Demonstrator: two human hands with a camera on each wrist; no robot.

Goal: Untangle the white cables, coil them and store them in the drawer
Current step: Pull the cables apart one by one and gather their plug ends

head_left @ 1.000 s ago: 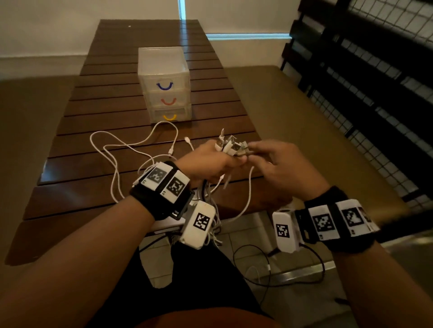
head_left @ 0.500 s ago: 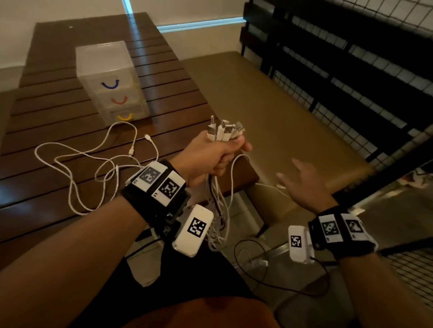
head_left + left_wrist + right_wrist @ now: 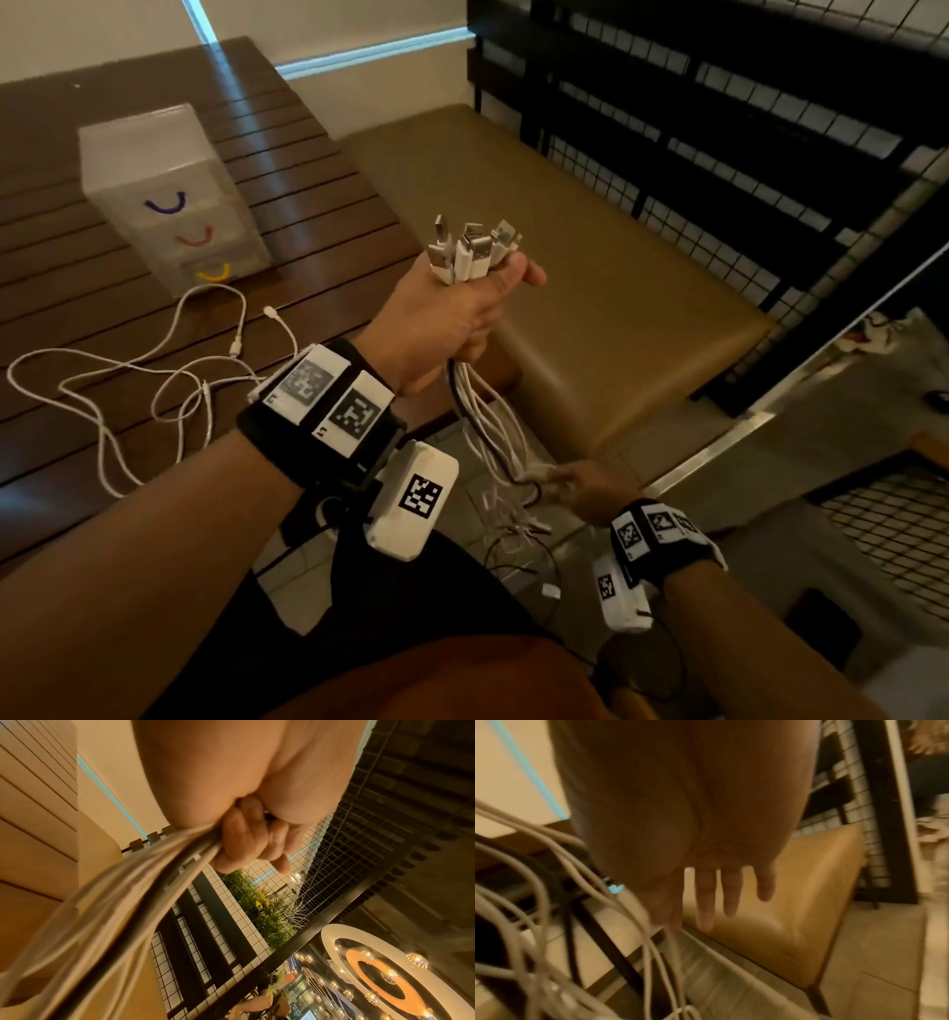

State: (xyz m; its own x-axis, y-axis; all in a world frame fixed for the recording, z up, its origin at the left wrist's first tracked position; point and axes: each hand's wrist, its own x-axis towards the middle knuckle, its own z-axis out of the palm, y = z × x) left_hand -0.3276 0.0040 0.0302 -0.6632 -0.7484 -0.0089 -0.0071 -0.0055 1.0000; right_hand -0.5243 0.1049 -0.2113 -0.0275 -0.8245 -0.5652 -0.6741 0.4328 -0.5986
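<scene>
The left hand is raised beside the table edge, its fingers curled tight round a bundle of white cables, with the USB plugs standing up out of the top of the fist and the cords hanging down below it. A dark cord runs among the white ones in the bundle. The right hand is low, down near the floor, at the hanging ends of that bundle; the wrist view shows its fingers straight and slightly spread, with the cords passing just beside the thumb side, though the blur hides whether thumb and forefinger pinch any of them. More white cables lie in a loose tangle on the slatted wooden table, one of their ends close to the front of the small clear plastic drawer unit. That unit stands further back on the table with three drawers, all pushed in, their handles blue, red and yellow from top to bottom. A tan padded bench sits to the right of the table, and a black wire-grid railing runs behind it.
</scene>
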